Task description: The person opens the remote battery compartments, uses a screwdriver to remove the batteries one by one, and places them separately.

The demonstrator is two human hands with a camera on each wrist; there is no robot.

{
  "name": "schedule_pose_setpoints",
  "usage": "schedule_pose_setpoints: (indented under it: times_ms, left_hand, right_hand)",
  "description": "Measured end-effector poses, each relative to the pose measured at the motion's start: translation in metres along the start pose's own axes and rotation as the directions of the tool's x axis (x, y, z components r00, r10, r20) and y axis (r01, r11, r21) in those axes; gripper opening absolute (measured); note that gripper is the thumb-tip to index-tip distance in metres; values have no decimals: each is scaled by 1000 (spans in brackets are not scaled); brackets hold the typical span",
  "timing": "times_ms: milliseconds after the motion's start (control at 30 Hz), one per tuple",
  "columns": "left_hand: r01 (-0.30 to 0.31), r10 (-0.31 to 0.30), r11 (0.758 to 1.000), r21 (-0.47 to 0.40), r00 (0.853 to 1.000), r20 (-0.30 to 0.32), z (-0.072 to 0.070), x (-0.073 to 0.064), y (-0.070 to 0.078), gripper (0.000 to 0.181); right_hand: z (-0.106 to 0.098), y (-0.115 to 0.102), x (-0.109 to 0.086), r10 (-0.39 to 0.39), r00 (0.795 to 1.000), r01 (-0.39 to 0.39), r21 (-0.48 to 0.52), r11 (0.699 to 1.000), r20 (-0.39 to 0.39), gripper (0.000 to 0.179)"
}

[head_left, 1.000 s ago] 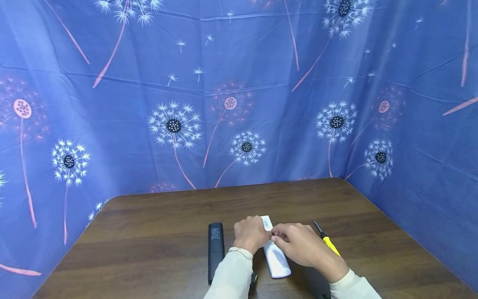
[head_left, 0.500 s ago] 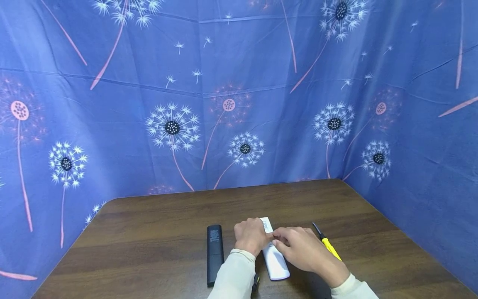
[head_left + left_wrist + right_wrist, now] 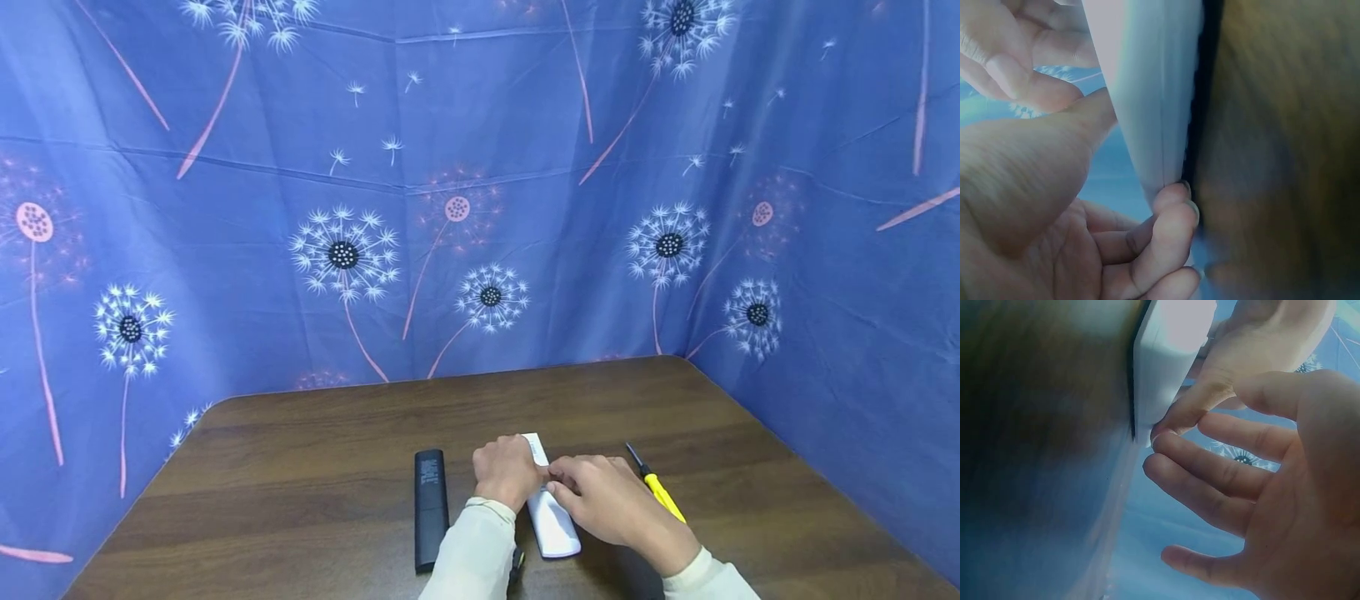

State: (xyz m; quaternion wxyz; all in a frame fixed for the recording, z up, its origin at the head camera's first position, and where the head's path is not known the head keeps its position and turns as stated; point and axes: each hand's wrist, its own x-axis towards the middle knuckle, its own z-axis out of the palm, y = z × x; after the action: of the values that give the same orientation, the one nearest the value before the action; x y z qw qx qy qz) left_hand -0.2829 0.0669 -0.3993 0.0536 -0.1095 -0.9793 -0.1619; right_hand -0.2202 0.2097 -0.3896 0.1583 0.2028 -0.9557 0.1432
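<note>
A white remote control lies on the wooden table, a printed label on its far end. My left hand grips it from the left, its thumb across the top and curled fingertips at the side edge, as the left wrist view shows on the white casing. Close on the right, my right hand reaches in; its fingers are spread and fairly straight, their tips touching or very near my left thumb. The spot under the left thumb is hidden.
Left of my left sleeve lies a black remote control, label up. A screwdriver with a yellow handle rests beyond my right hand. Partly behind the left sleeve is a small dark object. A blue dandelion-print cloth hangs behind the table.
The head view shifts slightly. Both hands stay on or beside the white remote control with almost no movement.
</note>
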Motion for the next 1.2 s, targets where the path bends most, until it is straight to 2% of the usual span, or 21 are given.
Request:
schedule_pose_setpoints:
  times_ms: [200, 500, 667, 833, 1033, 1200]
  left_hand:
    - [19, -19, 999, -30, 1000, -2, 1, 1, 2, 41]
    - [20, -21, 999, -28, 1000, -13, 2, -2, -2, 41]
    - [26, -26, 999, -47, 1000, -8, 2, -2, 0, 46]
    - [18, -19, 999, -43, 999, -28, 0, -2, -2, 53]
    - [8, -14, 995, -100, 998, -62, -2, -2, -6, 53]
    - [-3, -9, 988, -156, 997, -75, 0, -1, -7, 50]
  right_hand:
    - [-1, 0, -1, 13, 1000, -13, 12, 1000, 23, 16]
    - [-1, 0, -2, 11, 1000, -11, 2, 1000, 24, 16]
    - [-4, 1, -3, 4, 1000, -4, 9, 1000, 3, 15]
    - [-4, 0, -4, 10, 1000, -9, 19, 1000, -8, 16]
    - [-4, -1, -2, 9, 1000, -9, 5, 1000, -29, 20]
    - [-5, -1, -4, 52, 998, -52, 17, 998, 23, 30]
